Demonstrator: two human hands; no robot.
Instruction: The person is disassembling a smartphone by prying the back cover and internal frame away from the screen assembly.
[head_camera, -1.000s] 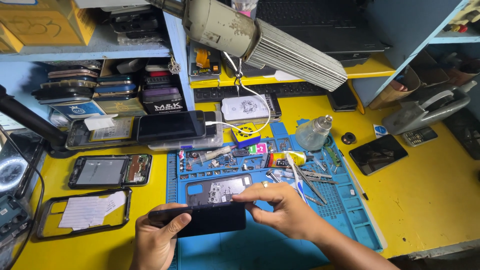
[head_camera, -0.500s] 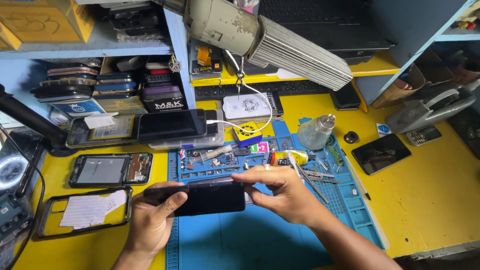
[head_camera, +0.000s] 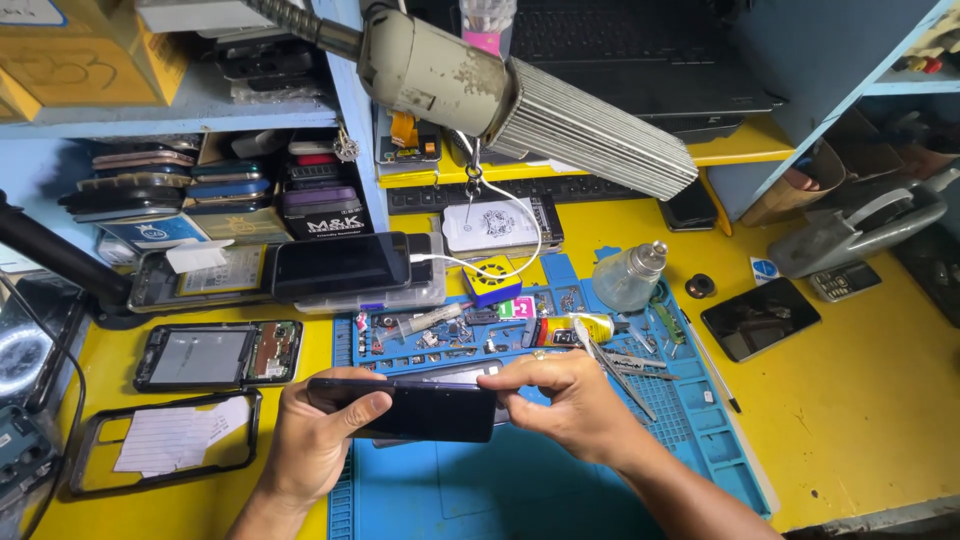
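Gripping black phone (head_camera: 415, 408) from both ends: left hand (head_camera: 318, 440) pinching left end, right hand (head_camera: 573, 405) pinching right end, above blue mat (head_camera: 560, 480).

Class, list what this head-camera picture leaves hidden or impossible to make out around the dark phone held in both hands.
- Dark phone: its underside faces away, head view.
- Opened phone on the blue mat: mostly behind the held phone.
- Left hand: palm turned away.
- Right hand: fingertips hidden behind the phone's edge.
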